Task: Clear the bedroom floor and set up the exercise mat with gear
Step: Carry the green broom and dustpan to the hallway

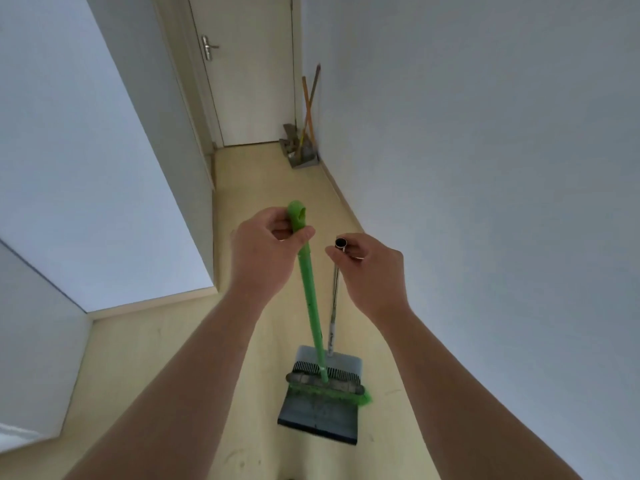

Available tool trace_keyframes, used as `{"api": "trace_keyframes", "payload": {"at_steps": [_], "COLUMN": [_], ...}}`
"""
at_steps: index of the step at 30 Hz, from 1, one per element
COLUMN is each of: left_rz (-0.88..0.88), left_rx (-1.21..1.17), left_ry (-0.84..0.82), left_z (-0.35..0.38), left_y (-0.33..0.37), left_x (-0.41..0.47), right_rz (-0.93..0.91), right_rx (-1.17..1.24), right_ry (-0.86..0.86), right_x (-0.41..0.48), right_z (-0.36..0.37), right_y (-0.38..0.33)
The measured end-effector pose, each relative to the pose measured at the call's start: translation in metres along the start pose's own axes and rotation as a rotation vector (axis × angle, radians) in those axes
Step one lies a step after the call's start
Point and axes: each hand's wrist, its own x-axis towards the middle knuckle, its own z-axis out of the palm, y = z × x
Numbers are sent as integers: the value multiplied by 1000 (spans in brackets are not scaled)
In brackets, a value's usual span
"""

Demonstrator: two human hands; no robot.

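Two bare forearms reach forward from six o'clock, and low between them hangs a grey-blue dustpan (320,410) at about six o'clock from the hands, its open lip pointing back toward the person; I cannot tell whether it touches the pale yellow floor (194,341) or hangs just above it. The head of a green broom (309,292) lies across the pan just below the dark comb teeth, with a tuft of green bristles poking out past the pan's edge at three o'clock. The broom's shaft and the pan's slim metal handle (335,292) rise side by side, close together but apart. Up at the centre, the left hand (266,249) grips the broom near its top, fingers curled round and thumb pressed along the shaft, the green end cap sticking out above the fist. Just beside it at three o'clock, the right hand (369,268) pinches the top of the metal handle, whose dark cap shows beyond the fingertips. Beyond the hands a narrow hallway runs toward twelve o'clock between pale walls. In its far corner, around one o'clock, a few long-handled tools (306,109) lean against the wall. At twelve o'clock stands a closed cream door (252,81) with a metal lever handle (207,47).
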Motion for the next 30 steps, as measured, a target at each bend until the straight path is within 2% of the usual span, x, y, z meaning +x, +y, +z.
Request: {"api": "trace_keyframes", "payload": {"at_steps": [6, 13, 22, 30], "left_rz": [35, 18, -37, -59], "left_rx": [-14, -9, 10, -11], "left_ry": [-14, -14, -5, -11], "left_z": [2, 25, 53, 79], "left_y": [-37, -107, -165, -239], "left_x": [126, 283, 500, 673], "right_rz": [21, 5, 15, -18], "right_rx": [48, 116, 123, 39], "right_ry": [42, 62, -47, -40], "right_x": [110, 254, 472, 636], "right_z": [65, 155, 240, 329], "right_y": [1, 37, 60, 83]}}
